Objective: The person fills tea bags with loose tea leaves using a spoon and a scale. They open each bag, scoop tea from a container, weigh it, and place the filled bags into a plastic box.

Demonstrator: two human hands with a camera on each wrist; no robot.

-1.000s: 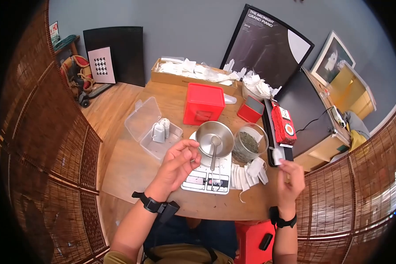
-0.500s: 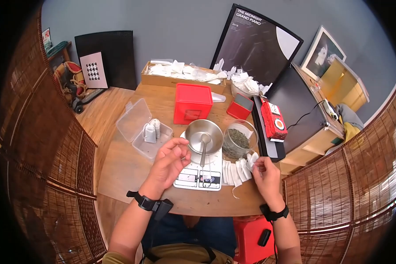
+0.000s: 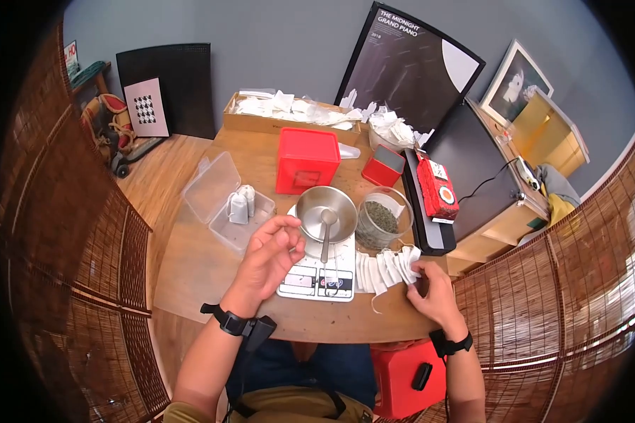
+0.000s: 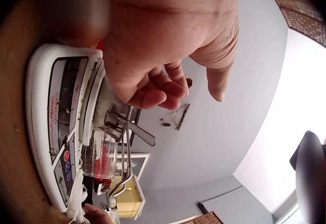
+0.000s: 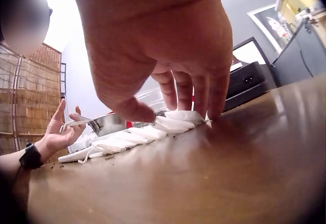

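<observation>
My right hand (image 3: 436, 296) pinches end pouch (image 3: 410, 266) beside glass bowl (image 3: 384, 235); tabletop (image 3: 346, 321) spans toward near edge (image 3: 317, 342). Pouch's long axis runs near-to-far. My left hand (image 3: 269, 262) hovers, loosely curled.

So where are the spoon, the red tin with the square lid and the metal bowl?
Spoon (image 3: 325, 243): head view, handle.
Red tin (image 3: 307, 156): head view, front.
Metal bowl (image 3: 307, 211): head view, inner wall.

Wooden table (image 3: 197, 282): scale (image 3: 307, 292), red box (image 3: 306, 161), plastic container (image 3: 226, 235), glass jar (image 3: 379, 238), white pouches (image 3: 382, 271).
</observation>
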